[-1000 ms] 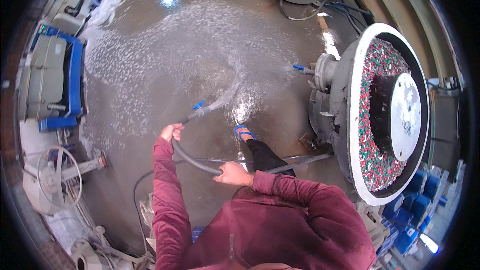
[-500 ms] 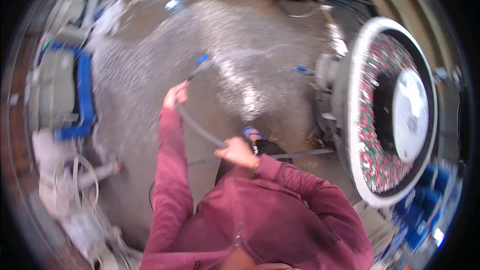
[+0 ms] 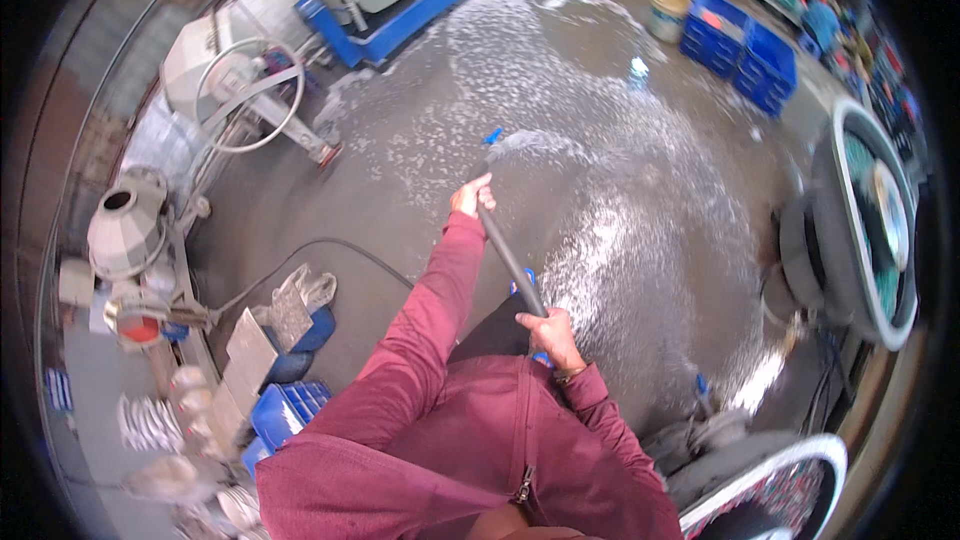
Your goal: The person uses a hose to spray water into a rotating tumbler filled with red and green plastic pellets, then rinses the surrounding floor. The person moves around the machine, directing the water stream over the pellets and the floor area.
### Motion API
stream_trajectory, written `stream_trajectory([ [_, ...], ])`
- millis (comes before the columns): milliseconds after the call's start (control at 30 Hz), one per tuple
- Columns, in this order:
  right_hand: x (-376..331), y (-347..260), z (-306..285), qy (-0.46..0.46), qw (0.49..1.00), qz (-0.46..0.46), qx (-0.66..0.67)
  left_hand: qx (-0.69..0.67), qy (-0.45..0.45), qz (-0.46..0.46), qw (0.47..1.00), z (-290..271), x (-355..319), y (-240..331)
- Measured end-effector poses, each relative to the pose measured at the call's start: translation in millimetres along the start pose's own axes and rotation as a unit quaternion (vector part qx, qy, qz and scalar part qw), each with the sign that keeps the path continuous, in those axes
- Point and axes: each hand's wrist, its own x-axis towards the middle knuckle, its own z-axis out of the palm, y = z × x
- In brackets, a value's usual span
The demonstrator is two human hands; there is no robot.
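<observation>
My left hand [image 3: 473,196] is wrapped round a grey hose [image 3: 511,258] near its far end. Just beyond that hand sits a small blue lever [image 3: 493,136], probably a valve handle. From there a white jet of water [image 3: 545,144] sprays to the right over the wet concrete floor [image 3: 560,210]. Closer to my body, my right hand [image 3: 553,338] grips the same hose, thumb lying along it. Past this hand the hose is hidden by my body and sleeve. White foam [image 3: 500,50] lies across the floor ahead.
At right stand two round vibratory tubs, one with green contents [image 3: 858,225], one nearer with mixed chips [image 3: 765,500]. Blue crates [image 3: 765,70] and a bucket [image 3: 667,13] are far right. At left are a handwheel machine [image 3: 250,95], a black cable [image 3: 335,242] and a blue-framed machine [image 3: 395,25].
My view has turned left, bringing the handwheel machine fully in and shifting the mixed-chip tub to the lower right. Both hands keep hold of the hose, which now looks straighter between them.
</observation>
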Motion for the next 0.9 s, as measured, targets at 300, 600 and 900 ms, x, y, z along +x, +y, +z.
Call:
stream_trajectory([
  [300,182.4,-49.5,41.0,-0.122,0.952,-0.079,-0.271,-0.141,-0.033,-0.004,0.989,-91.5,126.0,96.7],
  [600,329.6,-186.4,-12.1,-0.056,0.926,-0.09,-0.363,-0.164,-0.072,0.072,0.981,41.4,243.6,169.5],
  [900,453.1,-234.4,-78.7,-0.068,0.884,-0.113,-0.448,-0.075,-0.041,-0.004,0.996,137.7,319.7,183.3],
])
